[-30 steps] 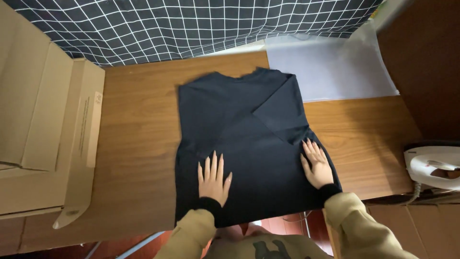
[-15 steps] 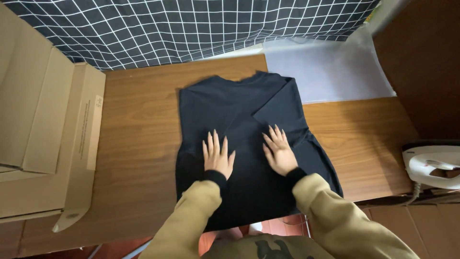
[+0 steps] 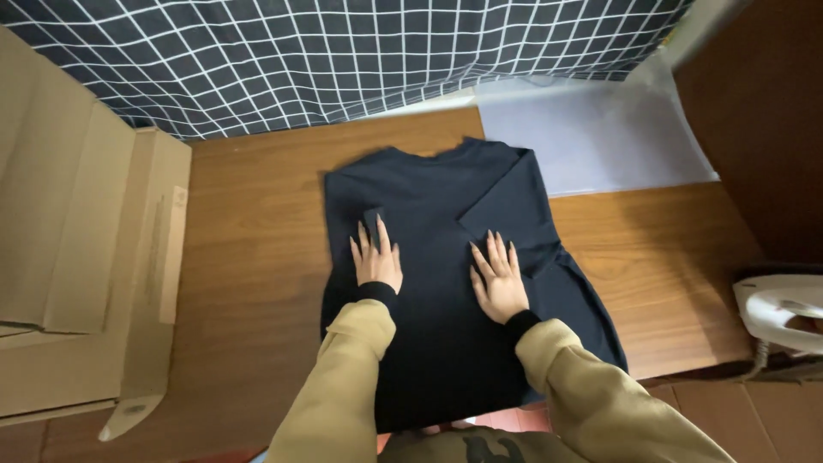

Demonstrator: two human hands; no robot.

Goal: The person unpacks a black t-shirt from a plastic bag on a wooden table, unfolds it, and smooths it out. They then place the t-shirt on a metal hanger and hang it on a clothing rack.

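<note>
— Grip first: is either hand closed on anything?

— No. Both lie flat, fingers spread. The left hand point(image 3: 376, 261) presses palm-down on the black long-sleeved shirt point(image 3: 446, 283) just left of its middle; the right hand point(image 3: 497, 283) presses beside it, a little lower in the frame. Nothing is pinched or lifted.

— Where does the shirt sit?

— In the centre of the frame on the wooden surface point(image 3: 257, 266), neckline towards the top, hem hanging over the near edge at the bottom.

— How far along does the folding look?

— Partway, I'd judge. The sleeves are already turned in: the one on the right of the frame lies as a diagonal flap across the chest, and a smaller folded edge shows above the left hand. The sides look narrowed into a rough rectangle. The body is at full length, though, so no lengthwise fold is done, and the lower right of the shirt flares out unevenly.

— What's around it?

— Cardboard boxes point(image 3: 77, 257) at the left, a dark checked cloth point(image 3: 343, 51) along the top, a pale sheet point(image 3: 591, 146) at upper right touching the shirt's shoulder, and a white iron point(image 3: 780, 313) at the right edge, well apart from the hands.
</note>
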